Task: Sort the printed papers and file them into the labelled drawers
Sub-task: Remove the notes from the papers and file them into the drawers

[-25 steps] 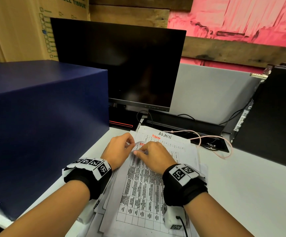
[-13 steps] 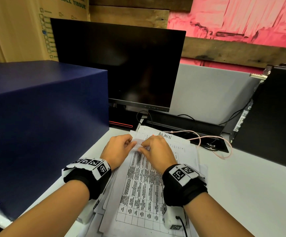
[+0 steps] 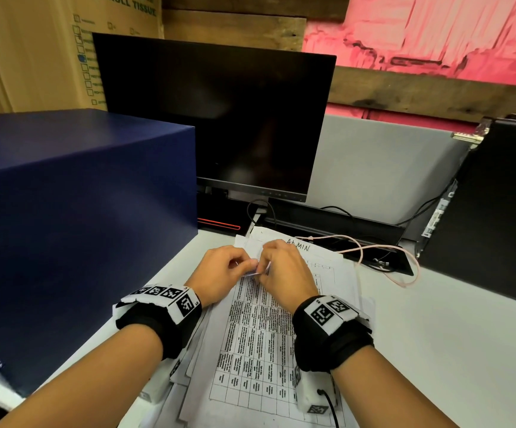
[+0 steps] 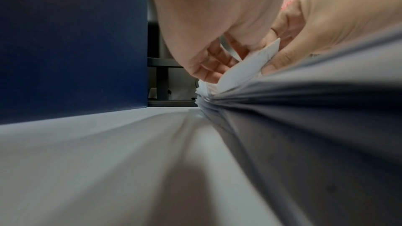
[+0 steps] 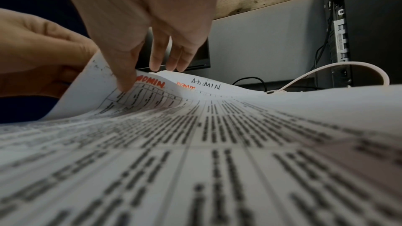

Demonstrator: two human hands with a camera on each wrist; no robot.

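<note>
Top printed sheet [image 3: 252, 329] of the paper stack [image 3: 337, 273] is pinched at its far left corner by left hand [image 3: 219, 274] and right hand [image 3: 284, 270], fingers curled.

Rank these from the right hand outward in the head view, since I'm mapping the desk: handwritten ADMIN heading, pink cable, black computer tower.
1. ADMIN heading, just beyond the right hand.
2. Pink cable, farther right.
3. Black computer tower, far right.

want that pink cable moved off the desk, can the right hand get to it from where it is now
Probably yes: the thin pink cable lies in the open, right of the printed paper stack, nothing between. But the right hand is pinching the top sheet's corner.
</note>
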